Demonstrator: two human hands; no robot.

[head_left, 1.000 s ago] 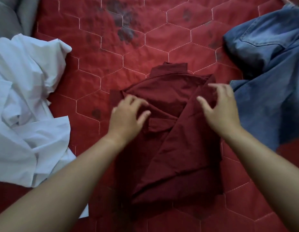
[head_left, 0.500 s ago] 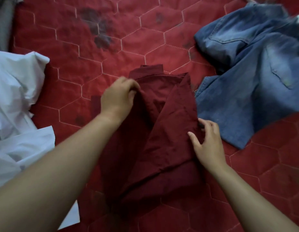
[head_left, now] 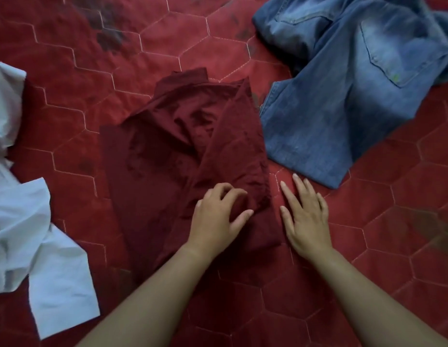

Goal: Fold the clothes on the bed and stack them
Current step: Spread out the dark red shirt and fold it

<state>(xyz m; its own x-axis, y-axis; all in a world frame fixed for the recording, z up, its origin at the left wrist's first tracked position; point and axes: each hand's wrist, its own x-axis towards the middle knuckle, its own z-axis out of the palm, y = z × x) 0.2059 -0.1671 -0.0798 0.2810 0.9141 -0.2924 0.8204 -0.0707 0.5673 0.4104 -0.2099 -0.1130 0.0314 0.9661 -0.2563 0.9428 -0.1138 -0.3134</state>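
Observation:
A dark maroon shirt lies partly folded in the middle of the red quilted bed, collar end pointing away from me, one side flap folded over its right half. My left hand rests on the shirt's lower right part, fingers bent and fingertips digging into the cloth. My right hand lies flat on the quilt just right of the shirt's edge, fingers straight, holding nothing.
Crumpled blue jeans sprawl at the upper right, their hem close to my right hand. A rumpled white garment fills the left edge. Dark stains mark the quilt at the top.
My left hand moved from the shirt's upper left down to its lower right part. My right hand slid off the shirt onto the quilt. The view shifted left and down.

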